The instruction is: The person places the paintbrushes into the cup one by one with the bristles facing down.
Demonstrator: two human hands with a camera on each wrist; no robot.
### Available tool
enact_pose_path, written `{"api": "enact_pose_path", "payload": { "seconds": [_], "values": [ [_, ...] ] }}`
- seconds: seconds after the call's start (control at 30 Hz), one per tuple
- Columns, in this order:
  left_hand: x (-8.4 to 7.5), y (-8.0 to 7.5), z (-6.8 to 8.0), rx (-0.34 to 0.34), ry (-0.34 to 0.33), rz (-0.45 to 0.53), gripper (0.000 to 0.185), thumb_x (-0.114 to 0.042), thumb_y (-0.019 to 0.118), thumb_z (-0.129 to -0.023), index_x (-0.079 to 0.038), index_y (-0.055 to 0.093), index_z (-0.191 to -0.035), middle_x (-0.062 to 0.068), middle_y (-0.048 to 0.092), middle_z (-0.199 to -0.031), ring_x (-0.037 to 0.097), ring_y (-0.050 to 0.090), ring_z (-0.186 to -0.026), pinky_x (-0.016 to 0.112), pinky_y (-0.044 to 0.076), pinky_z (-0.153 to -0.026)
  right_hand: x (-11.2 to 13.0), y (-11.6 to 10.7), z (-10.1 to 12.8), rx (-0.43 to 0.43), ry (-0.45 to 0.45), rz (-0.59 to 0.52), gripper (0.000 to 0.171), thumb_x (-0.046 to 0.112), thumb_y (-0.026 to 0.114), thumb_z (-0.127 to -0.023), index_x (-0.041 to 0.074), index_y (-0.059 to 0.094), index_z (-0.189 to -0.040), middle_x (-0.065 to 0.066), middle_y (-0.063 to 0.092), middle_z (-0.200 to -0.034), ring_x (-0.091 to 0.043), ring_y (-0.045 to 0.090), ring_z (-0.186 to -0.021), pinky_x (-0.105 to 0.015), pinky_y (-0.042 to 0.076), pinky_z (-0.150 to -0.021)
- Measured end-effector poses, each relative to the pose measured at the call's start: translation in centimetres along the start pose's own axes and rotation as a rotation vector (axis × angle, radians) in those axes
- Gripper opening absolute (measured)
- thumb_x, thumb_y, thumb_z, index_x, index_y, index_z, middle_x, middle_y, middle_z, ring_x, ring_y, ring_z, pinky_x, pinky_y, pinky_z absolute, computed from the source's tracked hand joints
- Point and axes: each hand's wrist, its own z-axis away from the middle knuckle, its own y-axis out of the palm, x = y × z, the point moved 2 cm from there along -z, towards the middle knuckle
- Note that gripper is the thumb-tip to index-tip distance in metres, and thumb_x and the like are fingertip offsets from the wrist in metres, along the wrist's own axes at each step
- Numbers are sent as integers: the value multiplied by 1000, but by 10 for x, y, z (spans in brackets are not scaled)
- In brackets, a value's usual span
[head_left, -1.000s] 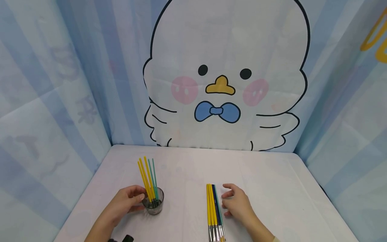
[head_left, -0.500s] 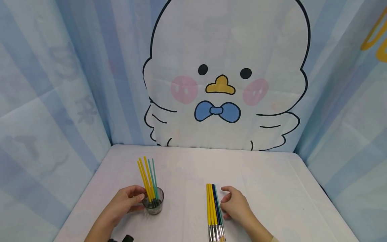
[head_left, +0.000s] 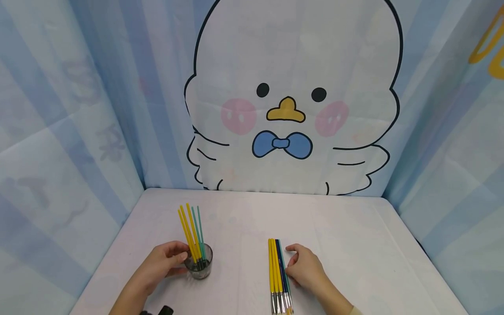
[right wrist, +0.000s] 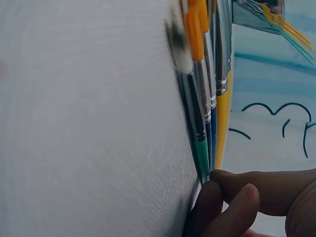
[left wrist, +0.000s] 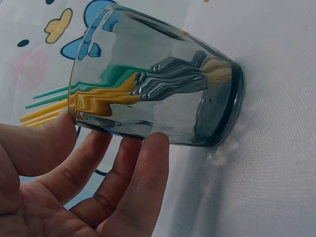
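Pale blue striped curtains (head_left: 157, 87) stand behind and on both sides of the bench (head_left: 236, 223). Beyond the glass (head_left: 207, 262), a big cartoon bird (head_left: 291, 52) is printed on the cloth, the top of its head cut off. Yellow letters (head_left: 475, 59), far to the right of the glass, run out of the picture and cannot be read whole.

Just left of the glass is the left hand (head_left: 170, 258), thumb near the rim and bent fingers against the side, holding it. Well to the right of the glass, the right hand (head_left: 307, 266) reaches in with bent fingers, only a bit of its sleeve (head_left: 356, 311) showing.

The glass stands upright and holds yellow and green brushes (head_left: 194, 232), handles up and leaning to the left; their lower ends look bent and wavy through its wall. Right of the glass, a row of brushes (head_left: 277, 271) lies side by side, yellow, dark blue and green; the head view cuts off its near end. The right hand's fingertips touch the green-handled brush (right wrist: 201, 158) there; I can't tell whether they pinch it.

Nearer than the glass, a small black thing (head_left: 166, 310) is mostly cut off.
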Motion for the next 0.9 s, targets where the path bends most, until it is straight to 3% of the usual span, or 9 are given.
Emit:
{"api": "enact_pose_path", "payload": {
  "seconds": [0.6, 0.9],
  "values": [
    [0, -1, 1, 16, 6, 0, 26, -7, 64, -106, 7, 66, -128, 17, 72, -123, 21, 71, -106, 44, 68, -89, 1, 1, -1, -19, -49, 67, 61, -6, 79, -72, 3, 69, -131, -1, 59, -75, -18, 53, -64, -25, 39, -54],
    [-1, -1, 2, 14, 4, 4, 25, -6, 65, -106, 7, 66, -127, 17, 72, -122, 21, 71, -105, 44, 69, -88, 6, -1, 1, -38, -54, 183, 58, -1, 79, -71, 3, 70, -129, -3, 58, -74, -19, 51, -63, -28, 39, -54]
  ]
}}
